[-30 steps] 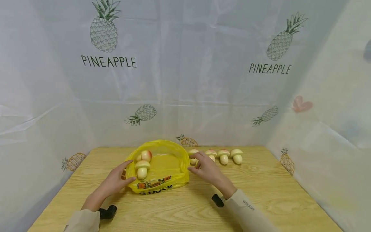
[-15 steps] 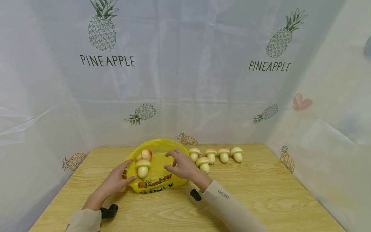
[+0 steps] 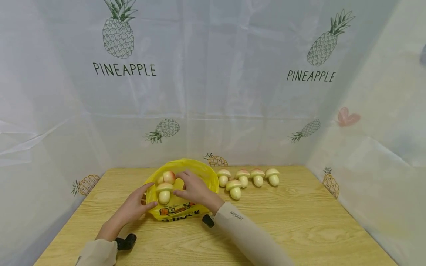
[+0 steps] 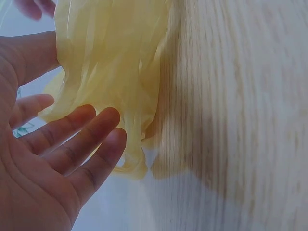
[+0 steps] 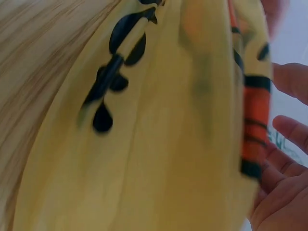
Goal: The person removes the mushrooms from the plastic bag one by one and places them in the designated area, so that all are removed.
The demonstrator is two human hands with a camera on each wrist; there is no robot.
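Hands (image 3: 194,189) at bag (image 3: 201,170); inside, rear mushroom (image 3: 169,177) part-hidden.

Pale, creased sheeting (image 3: 226,92) hangs at the back here, green line-drawn pineapples (image 3: 118,38) over dark-green PINEAPPLE lettering (image 3: 124,69); out right, a faded red heart-shaped print (image 3: 347,118), then a blurry bluish patch (image 3: 423,56), perhaps another print; and below, a yellowish wood-grain tabletop (image 3: 306,221).

On the counter (image 3: 299,218) before me, the bag (image 3: 211,179) lies between my left hand (image 3: 134,204), at its left rim, and a row of four mushrooms (image 3: 243,179) at its right; a fifth mushroom (image 3: 235,190) lies in front of that row. Inside the bag, the front mushroom (image 3: 164,193) lies before a rear piece (image 3: 169,177), both left of my right hand (image 3: 193,188).
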